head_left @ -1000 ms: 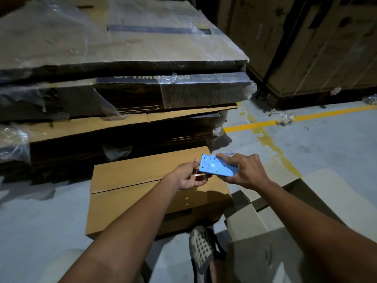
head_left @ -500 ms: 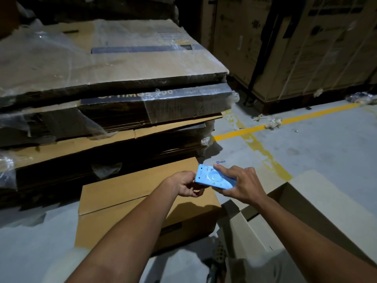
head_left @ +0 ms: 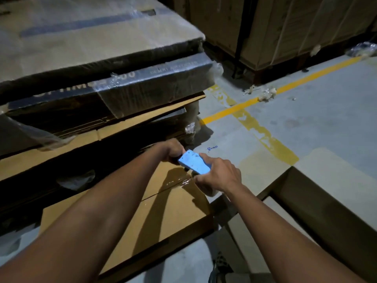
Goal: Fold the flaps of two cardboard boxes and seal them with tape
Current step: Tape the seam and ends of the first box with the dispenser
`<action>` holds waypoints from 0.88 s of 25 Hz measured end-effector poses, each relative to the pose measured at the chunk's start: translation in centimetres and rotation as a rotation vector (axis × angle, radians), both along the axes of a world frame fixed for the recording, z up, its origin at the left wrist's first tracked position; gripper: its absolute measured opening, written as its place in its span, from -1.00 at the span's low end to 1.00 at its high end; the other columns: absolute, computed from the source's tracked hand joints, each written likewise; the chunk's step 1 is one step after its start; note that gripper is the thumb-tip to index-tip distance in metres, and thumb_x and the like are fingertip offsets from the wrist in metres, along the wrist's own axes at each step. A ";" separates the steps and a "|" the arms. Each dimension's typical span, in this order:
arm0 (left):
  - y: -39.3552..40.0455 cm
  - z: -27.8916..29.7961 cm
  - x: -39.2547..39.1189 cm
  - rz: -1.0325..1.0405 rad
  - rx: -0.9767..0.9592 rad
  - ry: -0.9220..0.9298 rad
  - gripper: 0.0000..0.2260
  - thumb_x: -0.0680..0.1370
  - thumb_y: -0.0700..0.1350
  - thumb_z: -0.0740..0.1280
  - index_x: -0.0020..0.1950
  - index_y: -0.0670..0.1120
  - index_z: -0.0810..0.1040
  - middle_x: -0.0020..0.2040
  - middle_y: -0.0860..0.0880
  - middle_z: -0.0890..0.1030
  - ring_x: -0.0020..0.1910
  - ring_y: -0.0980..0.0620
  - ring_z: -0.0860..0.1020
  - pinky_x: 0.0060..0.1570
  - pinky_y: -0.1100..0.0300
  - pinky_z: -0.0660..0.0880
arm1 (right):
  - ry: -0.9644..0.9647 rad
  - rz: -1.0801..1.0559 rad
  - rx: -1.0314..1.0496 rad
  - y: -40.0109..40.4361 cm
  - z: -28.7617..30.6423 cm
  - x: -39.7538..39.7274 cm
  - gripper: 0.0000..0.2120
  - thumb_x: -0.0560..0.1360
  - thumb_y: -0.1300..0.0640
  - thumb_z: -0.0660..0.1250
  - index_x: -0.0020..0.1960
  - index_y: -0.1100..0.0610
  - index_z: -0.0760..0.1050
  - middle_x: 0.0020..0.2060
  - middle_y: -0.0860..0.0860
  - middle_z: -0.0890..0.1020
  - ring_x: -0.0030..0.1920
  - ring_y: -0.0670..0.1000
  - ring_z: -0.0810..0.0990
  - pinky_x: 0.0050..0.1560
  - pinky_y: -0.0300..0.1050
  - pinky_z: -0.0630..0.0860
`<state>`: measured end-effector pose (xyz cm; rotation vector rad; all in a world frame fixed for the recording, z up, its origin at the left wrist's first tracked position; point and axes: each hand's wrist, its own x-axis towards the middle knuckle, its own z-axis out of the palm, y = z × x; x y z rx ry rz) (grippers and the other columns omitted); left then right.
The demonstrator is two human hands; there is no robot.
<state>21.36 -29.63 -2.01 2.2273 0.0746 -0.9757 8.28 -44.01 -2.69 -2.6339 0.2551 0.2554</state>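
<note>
A brown cardboard box (head_left: 173,217) lies on the floor in front of me with its top flaps folded shut, a seam running across it. My right hand (head_left: 219,175) grips a blue tape dispenser (head_left: 193,162) at the box's far right end. Clear tape (head_left: 179,180) glints on the seam just under it. My left hand (head_left: 173,150) is curled at the dispenser's front edge, where the tape comes out; what its fingers pinch is hidden. A second cardboard box (head_left: 306,201) stands open at the right, its flaps up.
A tall stack of flat, plastic-wrapped cartons (head_left: 98,64) rises right behind the box. Wrapped pallet loads (head_left: 285,27) stand at the back right. Yellow floor lines (head_left: 255,123) cross the grey concrete. My shoe (head_left: 220,264) shows at the bottom.
Both hands have dropped with the dispenser to the box's far right end, and tape now lies on the seam. My head has moved closer over the box.
</note>
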 end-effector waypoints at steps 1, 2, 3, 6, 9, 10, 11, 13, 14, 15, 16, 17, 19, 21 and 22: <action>-0.2 -0.8 1.4 -0.040 0.024 -0.002 -0.83 0.59 -0.30 0.28 -0.16 -0.23 0.60 -0.23 -0.13 0.61 -0.28 -0.02 0.57 -0.45 0.26 0.48 | 0.039 -0.031 0.041 0.0 -0.5 1.3 -0.20 0.35 -0.26 0.42 0.51 -0.23 0.19 0.10 0.05 0.60 0.05 0.11 0.54 -0.10 -0.08 0.46; -0.6 -1.6 2.8 -0.097 0.049 -0.009 -0.81 0.59 -0.32 0.27 -0.20 -0.21 0.59 -0.24 -0.14 0.59 -0.30 -0.02 0.55 -0.44 0.25 0.46 | 0.065 -0.066 0.074 0.0 -1.0 2.3 -0.20 0.33 -0.26 0.43 0.50 -0.22 0.21 0.09 0.06 0.59 0.05 0.11 0.53 -0.07 -0.06 0.48; -1.1 -2.4 4.1 -0.156 0.073 -0.015 -0.78 0.59 -0.34 0.26 -0.22 -0.20 0.57 -0.23 -0.15 0.58 -0.29 -0.03 0.54 -0.41 0.23 0.43 | 0.079 -0.100 0.097 0.0 -1.5 3.2 -0.21 0.33 -0.25 0.44 0.50 -0.21 0.22 0.09 0.06 0.57 0.05 0.12 0.52 -0.05 -0.04 0.50; -1.9 -4.3 8.0 -0.220 0.111 -0.074 -0.81 0.59 -0.36 0.24 -0.18 -0.28 0.60 -0.24 -0.17 0.58 -0.32 -0.04 0.53 -0.36 0.17 0.46 | 0.086 -0.121 0.079 0.0 -2.6 5.4 -0.22 0.36 -0.25 0.42 0.50 -0.18 0.22 0.11 0.08 0.56 0.07 0.13 0.51 -0.01 -0.01 0.52; 0.0 -5.7 11.4 -0.202 0.169 -0.198 -0.84 0.56 -0.35 0.27 -0.16 -0.27 0.61 -0.28 -0.21 0.59 -0.41 -0.05 0.53 -0.40 0.19 0.48 | 0.164 -0.138 0.084 -0.2 -3.6 6.4 -0.20 0.32 -0.31 0.43 0.49 -0.16 0.27 0.02 0.04 0.54 -0.01 0.08 0.52 -0.07 -0.03 0.53; 0.7 -6.4 12.2 -0.191 0.161 -0.179 -0.80 0.56 -0.38 0.25 -0.21 -0.23 0.58 -0.30 -0.21 0.59 -0.44 -0.02 0.53 -0.43 0.22 0.48 | 0.202 -0.146 0.104 -0.3 -3.9 6.8 -0.19 0.29 -0.32 0.45 0.47 -0.17 0.30 0.01 0.02 0.53 -0.02 0.06 0.52 -0.08 -0.05 0.52; 1.3 -7.2 12.5 -0.205 0.167 -0.162 -0.78 0.56 -0.40 0.22 -0.23 -0.21 0.55 -0.30 -0.21 0.59 -0.44 0.00 0.54 -0.45 0.23 0.48 | 0.238 -0.156 0.119 -0.3 -4.0 7.0 -0.18 0.26 -0.33 0.46 0.46 -0.18 0.32 0.02 0.00 0.54 -0.01 0.06 0.52 -0.08 -0.06 0.50; 1.8 -8.7 12.9 -0.230 0.171 -0.129 -0.78 0.57 -0.40 0.23 -0.21 -0.20 0.54 -0.28 -0.20 0.59 -0.38 0.01 0.57 -0.49 0.25 0.50 | 0.268 -0.171 0.094 -0.1 -4.4 7.4 -0.19 0.26 -0.34 0.45 0.45 -0.18 0.32 0.06 0.00 0.54 0.05 0.08 0.52 -0.05 -0.07 0.47; 1.7 -9.3 13.2 -0.221 0.144 -0.108 -0.78 0.58 -0.39 0.24 -0.21 -0.20 0.54 -0.28 -0.19 0.58 -0.36 0.01 0.58 -0.50 0.27 0.50 | 0.272 -0.168 0.068 0.3 -4.8 7.5 -0.20 0.28 -0.33 0.43 0.46 -0.18 0.30 0.10 0.01 0.54 0.08 0.08 0.52 -0.03 -0.07 0.46; 1.5 -9.6 13.6 -0.217 0.118 -0.102 -0.79 0.58 -0.38 0.24 -0.21 -0.20 0.55 -0.28 -0.18 0.58 -0.34 0.01 0.59 -0.50 0.29 0.50 | 0.275 -0.160 0.047 0.7 -5.2 7.6 -0.20 0.30 -0.33 0.42 0.47 -0.17 0.28 0.13 0.02 0.53 0.11 0.09 0.51 -0.01 -0.06 0.46; 1.4 -9.7 14.1 -0.214 0.106 -0.104 -0.80 0.58 -0.38 0.26 -0.20 -0.20 0.57 -0.28 -0.17 0.59 -0.32 0.01 0.60 -0.48 0.28 0.51 | 0.276 -0.161 0.040 1.1 -5.4 7.8 -0.21 0.33 -0.32 0.40 0.49 -0.16 0.25 0.15 0.02 0.53 0.12 0.09 0.51 -0.01 -0.07 0.45; 1.3 -9.7 14.6 -0.222 0.113 -0.113 -0.81 0.57 -0.37 0.28 -0.20 -0.20 0.59 -0.27 -0.17 0.61 -0.29 0.00 0.61 -0.44 0.26 0.53 | 0.275 -0.173 0.043 1.3 -5.6 8.0 -0.22 0.35 -0.31 0.39 0.50 -0.16 0.23 0.16 0.02 0.53 0.12 0.09 0.51 -0.02 -0.07 0.45; 1.1 -9.6 15.3 -0.238 0.150 -0.134 -0.83 0.53 -0.36 0.32 -0.20 -0.17 0.63 -0.25 -0.16 0.65 -0.23 -0.02 0.61 -0.33 0.21 0.55 | 0.263 -0.184 0.045 1.8 -5.8 8.3 -0.24 0.37 -0.29 0.38 0.49 -0.15 0.23 0.15 0.03 0.53 0.12 0.09 0.51 -0.02 -0.06 0.45; 1.0 -9.8 15.5 -0.258 0.183 -0.132 -0.86 0.51 -0.33 0.35 -0.18 -0.16 0.65 -0.23 -0.14 0.66 -0.21 -0.01 0.61 -0.29 0.20 0.54 | 0.266 -0.182 0.047 2.1 -5.8 8.8 -0.26 0.39 -0.28 0.38 0.49 -0.14 0.23 0.16 0.04 0.52 0.13 0.10 0.50 -0.03 -0.06 0.43; 1.0 -10.1 15.6 -0.268 0.196 -0.126 -0.88 0.51 -0.32 0.36 -0.16 -0.18 0.66 -0.22 -0.15 0.67 -0.22 0.00 0.60 -0.30 0.21 0.54 | 0.276 -0.185 0.055 2.1 -5.8 9.1 -0.26 0.39 -0.27 0.38 0.49 -0.13 0.23 0.16 0.04 0.52 0.13 0.09 0.50 -0.04 -0.07 0.42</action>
